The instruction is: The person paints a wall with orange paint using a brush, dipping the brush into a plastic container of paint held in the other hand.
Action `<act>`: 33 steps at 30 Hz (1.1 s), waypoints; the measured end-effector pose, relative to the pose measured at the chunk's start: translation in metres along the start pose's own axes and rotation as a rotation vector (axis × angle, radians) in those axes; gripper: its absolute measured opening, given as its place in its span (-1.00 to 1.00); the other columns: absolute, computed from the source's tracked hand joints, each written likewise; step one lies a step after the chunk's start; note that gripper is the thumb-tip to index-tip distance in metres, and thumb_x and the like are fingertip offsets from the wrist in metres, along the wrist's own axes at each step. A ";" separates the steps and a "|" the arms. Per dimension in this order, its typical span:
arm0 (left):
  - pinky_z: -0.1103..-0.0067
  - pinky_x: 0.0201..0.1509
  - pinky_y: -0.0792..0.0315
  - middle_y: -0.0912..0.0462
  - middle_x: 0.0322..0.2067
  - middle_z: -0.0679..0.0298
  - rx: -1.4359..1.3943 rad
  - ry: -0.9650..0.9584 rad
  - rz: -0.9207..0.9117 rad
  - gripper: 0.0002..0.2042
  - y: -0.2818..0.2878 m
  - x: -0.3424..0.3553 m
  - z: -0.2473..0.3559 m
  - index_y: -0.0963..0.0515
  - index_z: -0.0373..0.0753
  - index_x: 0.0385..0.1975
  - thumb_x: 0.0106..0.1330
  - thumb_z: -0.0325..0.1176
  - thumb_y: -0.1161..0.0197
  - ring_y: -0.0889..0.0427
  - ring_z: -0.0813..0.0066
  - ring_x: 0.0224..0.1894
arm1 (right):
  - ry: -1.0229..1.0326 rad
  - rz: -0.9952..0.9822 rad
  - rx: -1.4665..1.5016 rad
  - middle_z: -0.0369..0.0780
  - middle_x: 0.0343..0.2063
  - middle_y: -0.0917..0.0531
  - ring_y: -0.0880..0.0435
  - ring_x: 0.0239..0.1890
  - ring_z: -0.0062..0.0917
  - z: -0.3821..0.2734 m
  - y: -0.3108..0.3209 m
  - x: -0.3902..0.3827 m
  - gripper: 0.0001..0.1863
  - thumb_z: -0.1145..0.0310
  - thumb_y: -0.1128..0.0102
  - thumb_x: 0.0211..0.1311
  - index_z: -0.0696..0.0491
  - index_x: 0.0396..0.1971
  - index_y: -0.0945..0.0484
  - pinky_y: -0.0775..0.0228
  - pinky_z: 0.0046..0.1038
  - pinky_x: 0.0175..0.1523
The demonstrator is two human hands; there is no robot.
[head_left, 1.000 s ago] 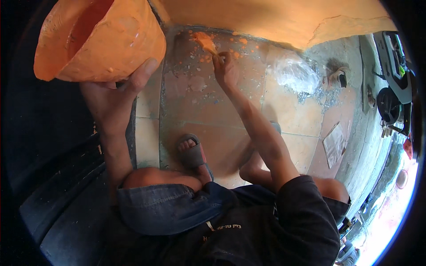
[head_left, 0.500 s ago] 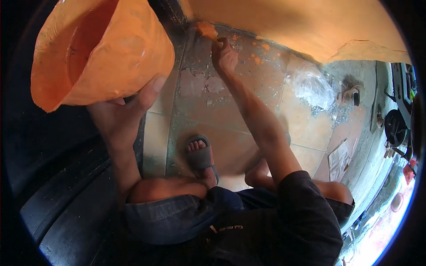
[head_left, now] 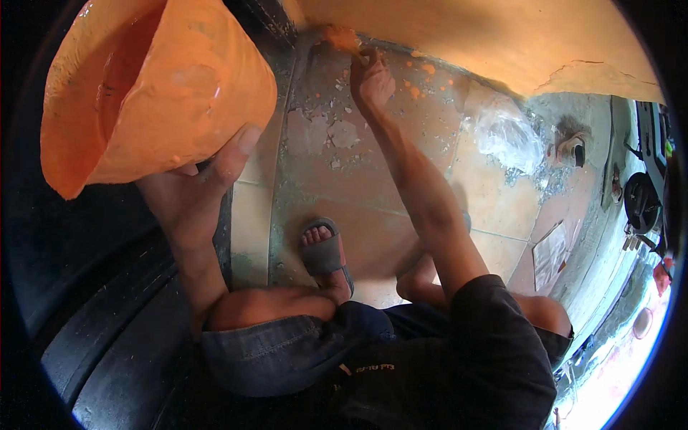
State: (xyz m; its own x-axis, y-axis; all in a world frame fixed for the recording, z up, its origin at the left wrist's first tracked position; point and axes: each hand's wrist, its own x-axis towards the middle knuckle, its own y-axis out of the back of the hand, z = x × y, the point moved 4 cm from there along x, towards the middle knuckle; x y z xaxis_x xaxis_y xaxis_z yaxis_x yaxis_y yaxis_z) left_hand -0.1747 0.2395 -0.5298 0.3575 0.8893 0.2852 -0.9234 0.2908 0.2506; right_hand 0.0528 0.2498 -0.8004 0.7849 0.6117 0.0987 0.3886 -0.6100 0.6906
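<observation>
At the upper left, my left hand (head_left: 201, 190) grips a large paint container (head_left: 193, 93) coated in orange, its thumb pressed on the outside. The container is tilted, its mouth toward the left, with wet orange paint showing inside. My right arm stretches far forward. Closed around a paintbrush (head_left: 341, 37) with orange bristles, my right hand (head_left: 374, 82) is low by the foot of the orange wall (head_left: 487, 36). The bristles are blurred and lie close to the wall's bottom edge near the corner; whether they touch it I cannot tell.
Orange drips and grey flakes litter the tiled floor (head_left: 344, 179). A crumpled clear plastic bag (head_left: 509, 136) lies right of my right arm, with a flat sheet (head_left: 549, 254) nearer. A dark ridged surface (head_left: 107, 315) borders the left. My sandalled foot (head_left: 324, 251) is between my arms.
My right hand and the brush have shifted slightly right and forward along the wall's base. The paint container has moved a little left and lower in view, still in my left hand.
</observation>
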 end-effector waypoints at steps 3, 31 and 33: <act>0.56 -0.03 -0.46 -0.51 -0.05 0.15 0.036 0.026 -0.025 -0.33 -0.001 0.002 -0.003 -0.28 -0.36 0.10 -0.09 -0.60 -0.43 -0.55 0.46 -0.06 | -0.107 -0.065 -0.103 -0.06 -0.29 -0.65 -0.62 -0.22 -0.13 0.017 0.018 0.001 -0.66 0.08 -0.13 0.15 -0.06 -0.14 -0.52 -0.40 -0.16 -0.16; 0.53 0.00 -0.45 -0.49 -0.04 0.14 -0.096 0.019 -0.086 -0.34 -0.013 0.003 0.000 -0.26 -0.38 0.09 -0.07 -0.59 -0.42 -0.53 0.45 -0.04 | 0.027 0.160 -0.169 -0.11 -0.33 -0.62 -0.61 -0.31 -0.15 0.089 0.100 0.003 -0.79 0.26 -0.11 0.15 -0.09 -0.21 -0.52 -0.41 -0.17 -0.25; 0.52 0.00 -0.45 -0.49 -0.03 0.13 -0.037 0.020 -0.069 -0.34 -0.015 0.004 0.001 -0.27 -0.37 0.09 -0.07 -0.58 -0.42 -0.53 0.44 -0.03 | 0.006 0.199 -0.213 -0.12 -0.33 -0.62 -0.61 -0.32 -0.17 0.101 0.118 0.005 -0.79 0.27 -0.14 0.14 -0.09 -0.21 -0.52 -0.41 -0.18 -0.26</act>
State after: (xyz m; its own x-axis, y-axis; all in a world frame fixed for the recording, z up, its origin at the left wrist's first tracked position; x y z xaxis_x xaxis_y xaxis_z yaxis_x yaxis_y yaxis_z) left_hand -0.1598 0.2385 -0.5316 0.4181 0.8733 0.2502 -0.9012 0.3642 0.2350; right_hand 0.1510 0.1299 -0.7912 0.8325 0.4937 0.2514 0.1165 -0.5996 0.7918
